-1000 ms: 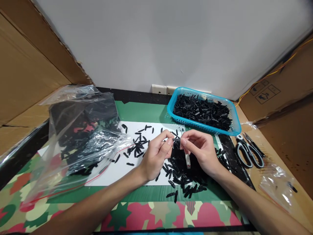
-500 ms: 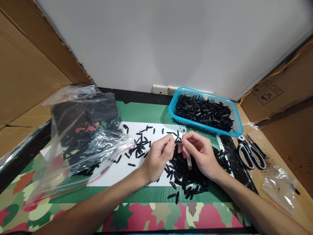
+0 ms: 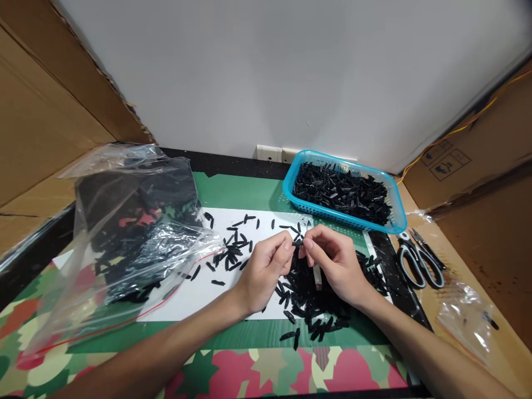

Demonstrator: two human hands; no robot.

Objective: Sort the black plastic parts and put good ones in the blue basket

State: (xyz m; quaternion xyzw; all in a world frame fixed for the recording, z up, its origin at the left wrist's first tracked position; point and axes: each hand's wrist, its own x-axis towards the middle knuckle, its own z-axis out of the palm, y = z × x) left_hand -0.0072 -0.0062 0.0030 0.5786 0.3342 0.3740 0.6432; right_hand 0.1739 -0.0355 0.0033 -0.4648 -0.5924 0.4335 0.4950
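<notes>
A small black piece [image 3: 297, 243] is pinched between both hands at the middle of the view. My left hand [image 3: 266, 269] holds its left end with closed fingers. My right hand [image 3: 334, 263] grips the right end between thumb and fingers. Below and behind my right hand lies a heap of black pieces [image 3: 307, 299]. More loose black pieces [image 3: 233, 252] are scattered on a white sheet [image 3: 183, 305] to the left. A blue basket [image 3: 344, 213] filled with similar black pieces stands behind my right hand.
A clear zip bag [image 3: 137, 244] with dark contents lies at the left. Scissors [image 3: 419, 263] and a small clear bag [image 3: 467, 321] are at the right. Cardboard [image 3: 45, 100] stands at the left, and a white wall [image 3: 249, 72] rises behind.
The view has shifted slightly, so most objects appear a little further left. Both hands still hold the small piece, which shows a bit more between the fingertips.
</notes>
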